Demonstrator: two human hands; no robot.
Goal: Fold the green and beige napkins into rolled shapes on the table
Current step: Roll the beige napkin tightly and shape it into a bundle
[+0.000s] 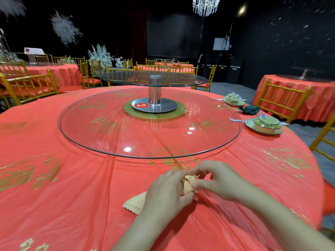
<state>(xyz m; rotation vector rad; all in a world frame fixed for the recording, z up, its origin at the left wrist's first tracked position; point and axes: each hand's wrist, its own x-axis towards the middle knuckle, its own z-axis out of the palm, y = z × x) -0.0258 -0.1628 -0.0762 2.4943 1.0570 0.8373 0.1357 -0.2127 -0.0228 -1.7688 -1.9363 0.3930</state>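
Note:
A beige napkin (pixel 188 183) with a scalloped edge lies on the red tablecloth (pixel 72 178) near the front edge, partly rolled between both hands. My left hand (pixel 166 192) curls over the roll from the left, and a loose corner of the cloth sticks out below it. My right hand (pixel 215 178) pinches the roll's top and right side with fingers and thumb. A dark green napkin (pixel 251 109), rolled into a rose-like shape, sits far right between two place settings.
A large glass turntable (pixel 150 124) on a metal post with a red number 2 tag fills the table's middle. Two green bowl-and-plate settings (pixel 262 124) stand at the right. Gold chairs (pixel 282 98) and other red tables surround.

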